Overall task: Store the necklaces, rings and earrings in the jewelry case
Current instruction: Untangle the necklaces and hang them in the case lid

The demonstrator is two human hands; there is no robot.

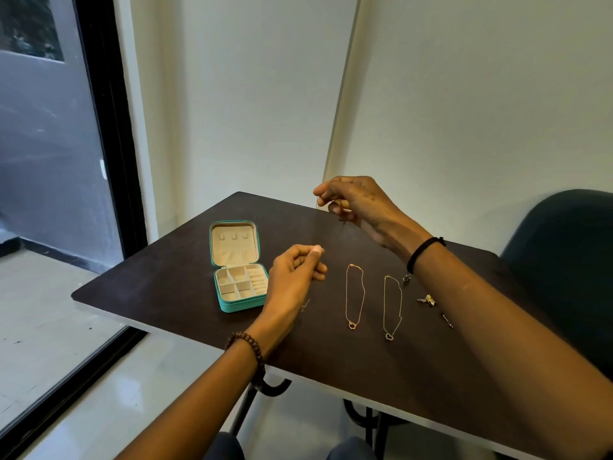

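- Hands: my right hand [356, 202] and left hand [297, 272] each pinch an end of a thin chain necklace [317, 207], raised above the dark wooden table [166, 270].
- Open teal zip jewelry case [239, 265] sits just left of them.
- Risk: slack chain could tangle or slip while lowering.

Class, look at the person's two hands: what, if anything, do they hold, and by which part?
A thin necklace chain hangs stretched between both: right hand pinches its upper end, left hand its lower part. The exact grip points cannot be told.

Small teal square jewelry case [239, 267] sits open, cream lid upright, compartments bare. Right of it, two thin gold chain necklaces [355, 295] lie stretched side by side, pendants nearest; small earrings [428, 300] rest further right.
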